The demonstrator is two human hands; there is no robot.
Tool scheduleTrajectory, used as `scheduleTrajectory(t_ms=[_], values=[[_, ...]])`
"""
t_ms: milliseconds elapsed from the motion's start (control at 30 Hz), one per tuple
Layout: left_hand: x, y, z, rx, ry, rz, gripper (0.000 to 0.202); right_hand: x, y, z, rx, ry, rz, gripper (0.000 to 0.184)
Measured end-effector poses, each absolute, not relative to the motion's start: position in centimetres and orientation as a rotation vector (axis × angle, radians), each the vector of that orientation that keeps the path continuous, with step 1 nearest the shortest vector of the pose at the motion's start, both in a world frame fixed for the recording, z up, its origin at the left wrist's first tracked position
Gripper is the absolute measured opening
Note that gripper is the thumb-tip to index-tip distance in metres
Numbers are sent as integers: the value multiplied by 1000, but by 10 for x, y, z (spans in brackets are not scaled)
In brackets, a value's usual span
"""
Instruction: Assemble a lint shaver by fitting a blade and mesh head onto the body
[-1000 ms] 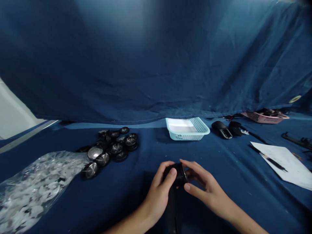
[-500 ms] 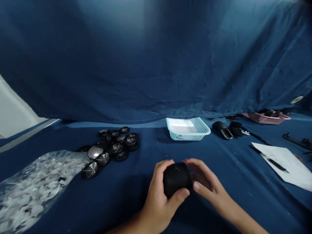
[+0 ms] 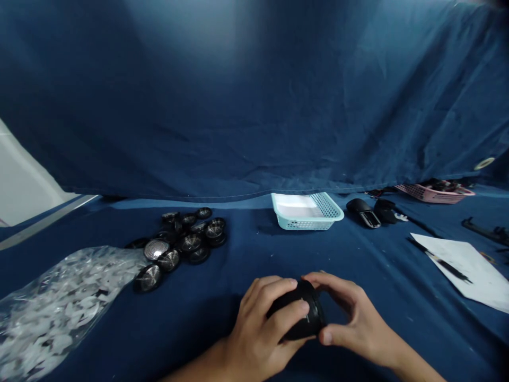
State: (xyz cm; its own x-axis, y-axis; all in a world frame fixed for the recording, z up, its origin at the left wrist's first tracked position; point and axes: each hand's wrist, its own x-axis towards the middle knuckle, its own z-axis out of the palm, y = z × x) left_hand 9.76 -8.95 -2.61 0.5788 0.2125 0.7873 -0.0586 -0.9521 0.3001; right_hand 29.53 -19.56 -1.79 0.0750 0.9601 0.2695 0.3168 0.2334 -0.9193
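Observation:
A round black cap-like part (image 3: 303,317) sits between both my hands, low in the middle of the view over the blue cloth. My left hand (image 3: 260,329) wraps its fingers over the part's left and top side. My right hand (image 3: 352,321) pinches its right rim with thumb and fingers curled. To the left lies a pile of several similar round black parts with shiny mesh faces (image 3: 181,244).
A clear plastic bag of small white pieces (image 3: 51,305) lies far left. A light blue basket (image 3: 306,210) stands behind the hands. To the right are black devices (image 3: 362,211), a pen (image 3: 439,259) on white paper (image 3: 465,268) and a pink basket (image 3: 435,191).
Both hands have drawn the black part nearer to me and lower in view. The left fingers now lie over its top, and the part has turned in the grip.

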Motion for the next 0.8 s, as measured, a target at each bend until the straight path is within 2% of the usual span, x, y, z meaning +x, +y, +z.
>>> scheduleTrajectory(t_ms=[133,267,500,667,800], values=[[98,-85,-24,2650,-57,1532,34,292,-199,-14,-1279,-1496,765,65],[100,-88,-22,2690,-61,1674,32,289,-199,-12,-1216,-1460,788,64],[100,-93,-22,2679,29,1726,20,287,-202,-21,-1159,-1383,921,63],[98,-83,-19,2713,-12,1461,37,285,-201,-30,-1214,-1330,863,59],[105,-82,-12,2226,247,1144,54,281,-194,-29,-1223,-1317,795,62]])
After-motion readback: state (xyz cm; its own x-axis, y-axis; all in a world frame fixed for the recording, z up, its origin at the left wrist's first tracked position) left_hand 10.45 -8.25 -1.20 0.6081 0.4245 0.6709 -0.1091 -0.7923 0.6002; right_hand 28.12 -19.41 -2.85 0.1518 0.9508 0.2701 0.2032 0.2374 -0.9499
